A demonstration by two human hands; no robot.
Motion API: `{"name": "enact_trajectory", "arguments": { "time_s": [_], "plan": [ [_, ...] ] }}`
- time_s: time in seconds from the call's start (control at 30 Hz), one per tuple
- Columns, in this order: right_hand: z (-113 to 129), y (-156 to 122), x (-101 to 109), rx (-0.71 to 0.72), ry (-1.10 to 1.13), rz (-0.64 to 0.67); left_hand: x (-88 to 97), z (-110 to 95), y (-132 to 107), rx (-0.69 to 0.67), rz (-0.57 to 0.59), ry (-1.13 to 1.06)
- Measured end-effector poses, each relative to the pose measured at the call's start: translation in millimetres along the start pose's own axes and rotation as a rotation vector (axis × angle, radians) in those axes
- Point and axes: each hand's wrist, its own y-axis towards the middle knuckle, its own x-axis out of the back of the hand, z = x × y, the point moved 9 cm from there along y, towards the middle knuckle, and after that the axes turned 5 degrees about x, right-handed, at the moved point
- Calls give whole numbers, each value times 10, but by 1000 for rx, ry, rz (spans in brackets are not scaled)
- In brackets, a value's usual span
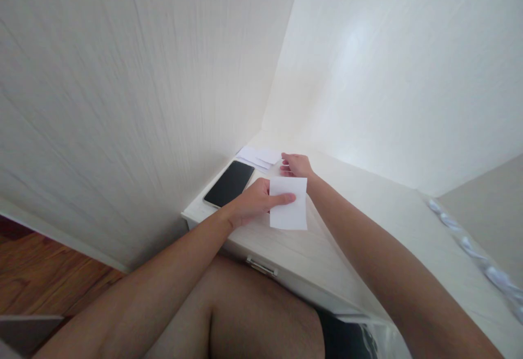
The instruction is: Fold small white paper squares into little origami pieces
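Note:
My left hand grips a small white sheet of paper over the front of the white desk, its thumb lying across the paper's face. Farther back, my right hand is open, with its fingers apart and pointing left. Close to those fingertips lie a few loose white paper pieces, overlapping one another; I cannot tell whether the hand touches them. The held sheet hides part of my right wrist.
A dark-screened phone or tablet lies on the desk's left side. Pale panels rise at the left and back. A drawer handle sits on the desk front above my legs. Crumpled translucent plastic runs along the right.

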Motion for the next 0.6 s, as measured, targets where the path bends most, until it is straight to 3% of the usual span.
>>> {"name": "enact_trajectory", "arguments": {
  "time_s": [0.07,0.17,0.3,0.4,0.43,0.53,0.6],
  "plan": [
    [-103,-158,104,-72,-64,42,38,-9,-12,7,-14,37],
    [-153,-600,420,-101,-98,102,64,-16,-10,10,-30,90],
    [-49,-1469,827,-85,-53,225,-30,-2,-20,5,-16,136],
    [104,-2117,1040,-8,-55,206,-240,35,-84,9,27,168],
    [175,-2296,1104,56,-84,164,-332,55,-118,10,43,180],
    [586,-2804,1172,545,-473,46,-649,147,-250,18,101,215],
    [729,-3087,1180,751,-665,-20,-872,228,-356,31,151,244]
  ]
}}
